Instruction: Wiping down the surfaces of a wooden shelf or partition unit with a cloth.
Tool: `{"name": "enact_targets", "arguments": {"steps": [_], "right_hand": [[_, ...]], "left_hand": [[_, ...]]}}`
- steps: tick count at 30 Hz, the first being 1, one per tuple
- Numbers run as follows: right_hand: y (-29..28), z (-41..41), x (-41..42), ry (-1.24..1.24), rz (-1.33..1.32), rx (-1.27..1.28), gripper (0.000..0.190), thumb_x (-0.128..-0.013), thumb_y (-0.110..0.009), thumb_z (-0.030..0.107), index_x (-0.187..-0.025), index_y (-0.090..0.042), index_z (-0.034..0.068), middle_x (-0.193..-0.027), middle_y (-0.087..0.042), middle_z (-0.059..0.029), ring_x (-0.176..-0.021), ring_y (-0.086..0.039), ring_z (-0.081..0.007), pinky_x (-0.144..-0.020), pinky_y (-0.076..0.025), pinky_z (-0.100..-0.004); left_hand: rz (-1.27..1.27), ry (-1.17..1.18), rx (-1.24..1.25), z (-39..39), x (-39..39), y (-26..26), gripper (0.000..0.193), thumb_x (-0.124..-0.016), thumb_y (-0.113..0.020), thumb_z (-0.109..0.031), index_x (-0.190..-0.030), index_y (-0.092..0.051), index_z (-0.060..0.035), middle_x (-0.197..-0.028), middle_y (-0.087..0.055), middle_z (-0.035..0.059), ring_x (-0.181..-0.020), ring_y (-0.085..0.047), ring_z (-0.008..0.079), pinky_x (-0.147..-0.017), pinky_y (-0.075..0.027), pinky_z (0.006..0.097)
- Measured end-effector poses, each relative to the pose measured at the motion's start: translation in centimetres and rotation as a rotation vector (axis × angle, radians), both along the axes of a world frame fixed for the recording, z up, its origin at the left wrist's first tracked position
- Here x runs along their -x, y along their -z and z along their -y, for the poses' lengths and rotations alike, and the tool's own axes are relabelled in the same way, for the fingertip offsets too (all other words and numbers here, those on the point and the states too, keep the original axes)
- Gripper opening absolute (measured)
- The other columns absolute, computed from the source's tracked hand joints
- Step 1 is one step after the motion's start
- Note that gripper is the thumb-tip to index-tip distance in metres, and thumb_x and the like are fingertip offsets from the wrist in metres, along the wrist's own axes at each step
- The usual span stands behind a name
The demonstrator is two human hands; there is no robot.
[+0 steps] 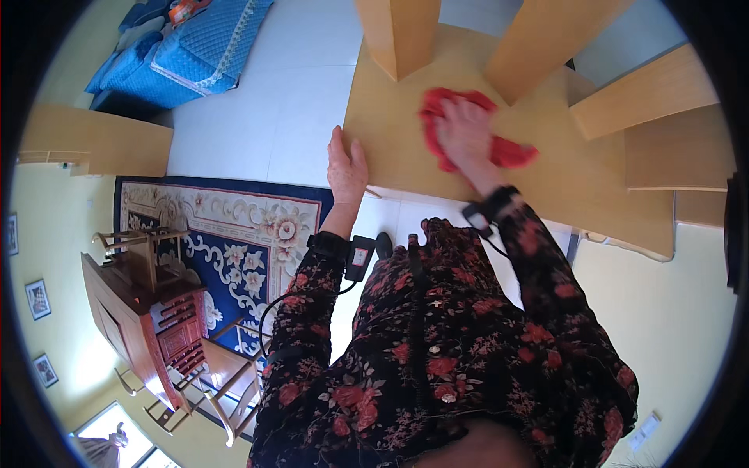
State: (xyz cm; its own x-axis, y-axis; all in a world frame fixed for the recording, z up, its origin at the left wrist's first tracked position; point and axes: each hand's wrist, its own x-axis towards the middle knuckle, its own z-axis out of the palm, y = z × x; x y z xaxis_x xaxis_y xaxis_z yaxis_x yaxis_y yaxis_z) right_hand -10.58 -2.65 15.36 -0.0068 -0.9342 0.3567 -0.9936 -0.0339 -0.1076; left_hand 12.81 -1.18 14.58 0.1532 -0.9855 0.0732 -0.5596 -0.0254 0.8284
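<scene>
My right hand [466, 133] lies on a crumpled red cloth [514, 152], pressing it against a light wood-coloured surface [404, 134]. The hand is a little blurred, and its fingertips are partly lost against the cloth. One end of the cloth trails out to the right of my wrist. At the left edge of the same surface is my left hand [347, 169], fingers slightly apart and nothing held. Its side appears to touch that edge. Each wrist carries a black strap with a small device and a cable.
Upright wooden panels [538, 44] rise from the surface's far side. On the left, a patterned rug [246, 234] lies beneath a dark wooden table [120, 330] and several chairs [225, 362]. A blue quilted sofa [202, 50] stands at the upper left, near a low wooden cabinet [126, 140].
</scene>
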Motion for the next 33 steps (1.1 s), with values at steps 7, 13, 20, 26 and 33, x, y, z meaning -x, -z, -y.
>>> {"name": "enact_targets", "arguments": {"steps": [7,13,20,26,33], "right_hand": [[-1.1,-5.6,-5.3,-0.703,0.213,0.000,0.035,-0.077,-0.065,0.029,-0.109,-0.062,0.014,-0.120,-0.056,-0.0063,-0.111,-0.050,-0.0281,-0.091,-0.041,-0.0447],[-0.1,-15.1,13.9,-0.184,0.113,0.082,0.037,-0.078,-0.061,0.018,-0.114,-0.061,0.012,-0.119,-0.060,-0.0106,-0.113,-0.055,-0.0299,-0.094,-0.043,-0.0465],[-1.3,-10.7,11.2,0.171,0.128,-0.010,0.044,-0.080,-0.063,0.037,-0.112,-0.059,0.007,-0.110,-0.061,-0.0121,-0.101,-0.058,-0.0320,-0.086,-0.046,-0.0431],[-1.5,-9.1,0.9,-0.637,0.102,-0.083,0.058,-0.074,-0.067,0.044,-0.122,-0.052,0.016,-0.129,-0.048,-0.0111,-0.114,-0.047,-0.0315,-0.089,-0.041,-0.0469],[-1.4,-13.7,13.6,-0.567,0.225,-0.085,0.051,-0.074,-0.072,0.036,-0.119,-0.057,0.016,-0.126,-0.052,-0.0071,-0.115,-0.050,-0.0275,-0.094,-0.040,-0.0466]], "left_hand": [[-0.583,-0.046,-0.328,-0.1,1.5,-2.4,0.056,-0.098,-0.041,-0.041,-0.136,-0.043,-0.0001,-0.125,-0.058,0.0183,-0.118,-0.053,0.0303,-0.100,-0.039,0.0353],[-0.239,0.098,-0.112,-0.9,2.8,-0.5,0.044,-0.100,-0.041,-0.036,-0.127,-0.052,-0.0032,-0.118,-0.057,0.0191,-0.111,-0.055,0.0324,-0.095,-0.041,0.0363],[-0.306,0.154,-0.113,-0.8,5.8,-0.3,0.038,-0.100,-0.042,-0.030,-0.127,-0.050,-0.0041,-0.117,-0.055,0.0220,-0.110,-0.054,0.0344,-0.096,-0.041,0.0375],[-0.300,0.249,-0.103,-0.6,7.9,1.9,0.041,-0.101,-0.041,-0.028,-0.131,-0.046,-0.0003,-0.124,-0.054,0.0190,-0.115,-0.052,0.0276,-0.098,-0.040,0.0358],[-0.370,0.295,-0.168,-1.6,3.9,1.8,0.040,-0.101,-0.043,-0.024,-0.133,-0.042,0.0009,-0.125,-0.053,0.0114,-0.113,-0.050,0.0183,-0.098,-0.038,0.0288]]}}
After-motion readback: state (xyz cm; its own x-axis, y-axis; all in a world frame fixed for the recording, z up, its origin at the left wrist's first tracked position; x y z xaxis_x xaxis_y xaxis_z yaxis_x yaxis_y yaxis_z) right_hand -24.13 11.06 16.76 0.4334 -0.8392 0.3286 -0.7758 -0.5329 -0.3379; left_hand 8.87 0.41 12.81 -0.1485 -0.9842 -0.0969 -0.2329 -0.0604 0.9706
